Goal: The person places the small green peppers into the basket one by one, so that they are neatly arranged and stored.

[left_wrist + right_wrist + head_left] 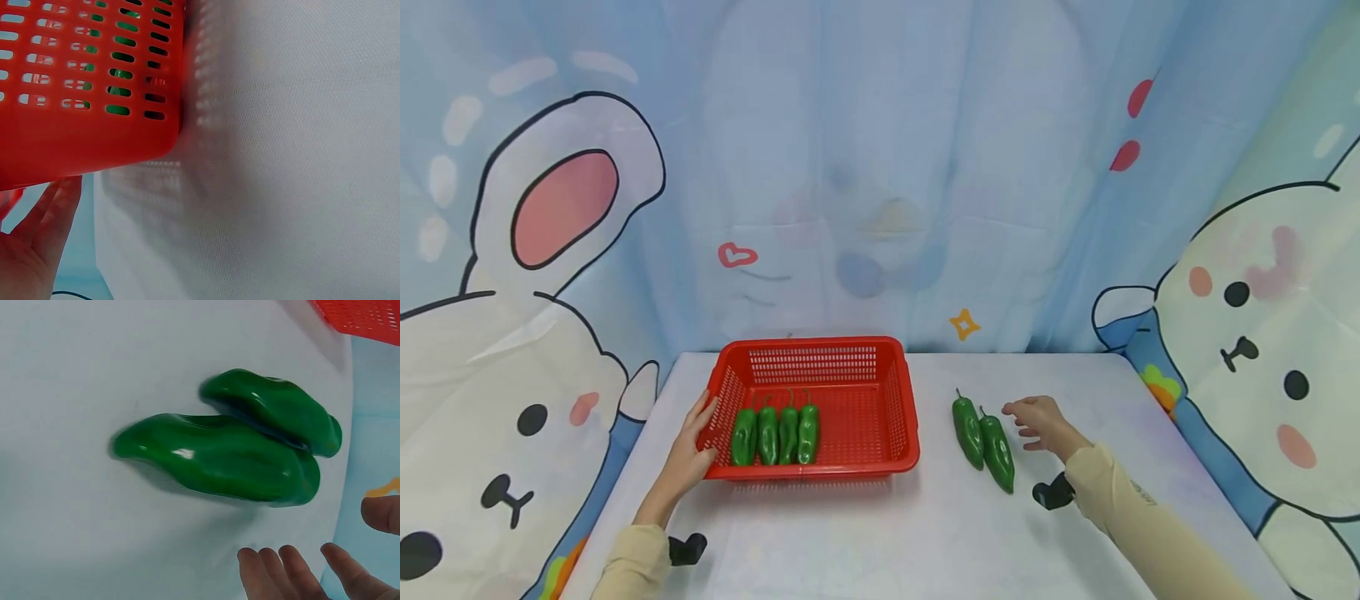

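Note:
My left hand rests against the left side of a red plastic basket, its fingers fairly straight along the rim. In the left wrist view, fingers touch the basket's wall. Inside the basket, several green peppers lie side by side at the left, stems pointing away. Two more peppers lie on the table right of the basket: one pepper and, beside it, a nearer pepper. Just right of them hovers my right hand, fingers spread and holding nothing; the right wrist view shows its fingertips apart from the peppers.
A white-covered table bears everything. Behind it hangs a pale blue curtain with cartoon animals printed on it, close to the table's far edge. The basket's right part has bare floor showing.

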`<action>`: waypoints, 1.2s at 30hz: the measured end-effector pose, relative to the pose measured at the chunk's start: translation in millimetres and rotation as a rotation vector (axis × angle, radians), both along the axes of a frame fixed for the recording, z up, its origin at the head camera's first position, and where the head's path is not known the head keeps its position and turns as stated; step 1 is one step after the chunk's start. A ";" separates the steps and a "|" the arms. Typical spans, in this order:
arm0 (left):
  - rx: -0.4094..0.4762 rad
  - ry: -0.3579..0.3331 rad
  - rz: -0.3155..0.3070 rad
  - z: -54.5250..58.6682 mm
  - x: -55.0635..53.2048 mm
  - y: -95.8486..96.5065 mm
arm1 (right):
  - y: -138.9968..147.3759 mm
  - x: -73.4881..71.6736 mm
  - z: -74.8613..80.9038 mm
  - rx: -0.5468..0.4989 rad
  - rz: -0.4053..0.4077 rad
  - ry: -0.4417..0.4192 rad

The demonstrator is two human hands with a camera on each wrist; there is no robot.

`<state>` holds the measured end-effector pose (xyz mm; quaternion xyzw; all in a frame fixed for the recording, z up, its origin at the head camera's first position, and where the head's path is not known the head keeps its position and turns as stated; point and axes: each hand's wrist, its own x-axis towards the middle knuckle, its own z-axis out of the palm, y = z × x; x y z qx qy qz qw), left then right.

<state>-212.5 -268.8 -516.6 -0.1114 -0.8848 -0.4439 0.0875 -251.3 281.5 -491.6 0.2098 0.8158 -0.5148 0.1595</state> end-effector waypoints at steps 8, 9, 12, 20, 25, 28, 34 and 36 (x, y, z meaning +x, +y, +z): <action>0.003 0.005 -0.004 -0.5 -0.1 1.0 | -4.0 1.4 -14.9 0.029 0.009 -0.027; 0.006 0.005 -0.005 -0.6 -0.1 1.0 | -4.4 1.6 -16.5 0.038 0.016 -0.023; 0.015 0.005 -0.007 -1.5 -0.5 0.6 | -5.5 1.1 -21.0 0.065 0.036 -0.005; 0.023 0.000 -0.003 -3.0 -2.3 0.6 | -11.2 -2.0 -27.9 0.103 0.021 -0.001; 0.024 -0.002 -0.002 -2.1 -2.2 1.2 | -11.8 -3.8 -29.1 0.078 0.014 -0.002; 0.027 -0.003 -0.005 -1.9 -2.0 1.2 | -9.3 -4.3 -27.7 0.061 0.021 0.007; 0.034 -0.004 -0.005 -2.1 -2.3 0.0 | -4.3 -5.3 -12.2 0.033 0.010 0.036; 0.033 0.000 0.001 -2.5 -3.1 -0.9 | -2.8 -6.9 -4.6 0.020 0.005 0.047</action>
